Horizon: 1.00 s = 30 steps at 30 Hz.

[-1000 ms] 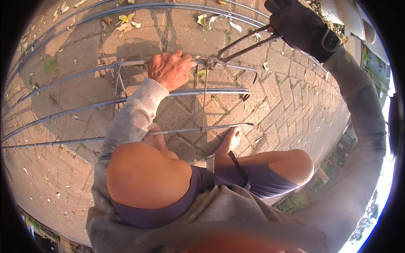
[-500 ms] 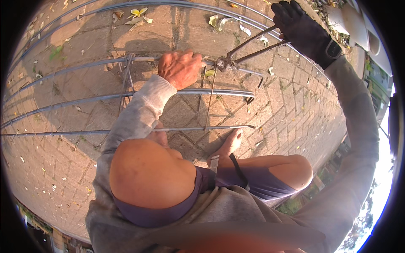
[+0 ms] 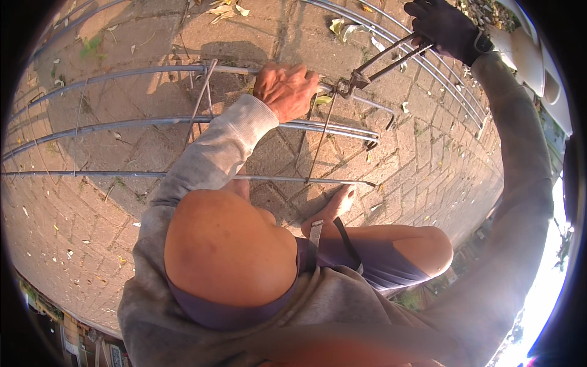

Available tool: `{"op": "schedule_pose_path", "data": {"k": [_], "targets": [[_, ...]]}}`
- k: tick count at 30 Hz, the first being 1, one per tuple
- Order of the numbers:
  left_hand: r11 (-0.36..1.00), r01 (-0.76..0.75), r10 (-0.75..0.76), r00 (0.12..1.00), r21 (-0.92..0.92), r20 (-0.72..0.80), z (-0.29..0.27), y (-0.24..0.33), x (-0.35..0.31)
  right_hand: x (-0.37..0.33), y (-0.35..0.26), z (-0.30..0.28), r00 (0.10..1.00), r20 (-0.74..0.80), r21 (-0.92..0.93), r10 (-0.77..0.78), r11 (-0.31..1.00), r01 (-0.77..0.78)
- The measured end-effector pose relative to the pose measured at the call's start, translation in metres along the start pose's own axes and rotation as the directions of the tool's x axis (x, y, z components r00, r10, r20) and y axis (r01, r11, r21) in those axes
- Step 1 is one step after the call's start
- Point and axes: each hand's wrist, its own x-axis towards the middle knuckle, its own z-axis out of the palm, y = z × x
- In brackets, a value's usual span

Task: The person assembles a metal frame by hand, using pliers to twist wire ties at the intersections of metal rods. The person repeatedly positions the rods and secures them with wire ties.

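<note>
A cage of steel bars tied with thin cross rods lies in front of me. My bare left hand [image 3: 286,90] is closed around its far bar [image 3: 140,72], close to the hooked end. Gloved in black, my right hand [image 3: 443,29] grips the long handles of metal pincers [image 3: 358,81]. Their jaws sit at the joint where a thin cross rod [image 3: 321,136] meets that bar, just right of my left hand. Whether wire is between the jaws is too small to tell. A middle bar [image 3: 147,122] and a near bar [image 3: 275,179] run below, with bent right ends.
More long bars [image 3: 455,92] lie beyond the cage at the upper right. Brick paving [image 3: 416,183] with scattered leaves spreads around. My bare foot [image 3: 333,208] is beside the near bar's end. White curved objects [image 3: 523,55] stand at the far right.
The pincers have turned at the joint, and their handles are closer together. My view has shifted, so the cage and both hands appear slightly farther right and higher. My left hand keeps its hold.
</note>
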Motion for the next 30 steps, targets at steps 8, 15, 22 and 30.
{"op": "schedule_pose_path", "data": {"k": [8, 15, 22, 30], "targets": [[1.000, 0.018, -0.019, 1.000, 0.024, 0.023, 0.002, 0.001, -0.002, 0.005, 0.001, 0.013, 0.994, -0.104, 0.088, -0.011, 0.996, 0.020], [0.998, 0.042, -0.045, 0.995, 0.037, 0.088, 0.000, 0.000, -0.002, 0.011, 0.003, 0.036, 0.995, 0.062, 0.103, 0.078, 0.991, -0.085], [0.997, 0.077, -0.070, 0.972, -0.025, 0.223, -0.007, 0.001, 0.004, -0.023, -0.020, 0.013, 0.977, 0.086, 0.141, 0.196, 0.968, -0.207], [0.997, 0.066, -0.074, 0.966, 0.039, 0.247, -0.009, 0.001, 0.009, -0.078, -0.105, -0.080, 0.690, 0.666, 0.537, 0.283, 0.460, -0.707]]}}
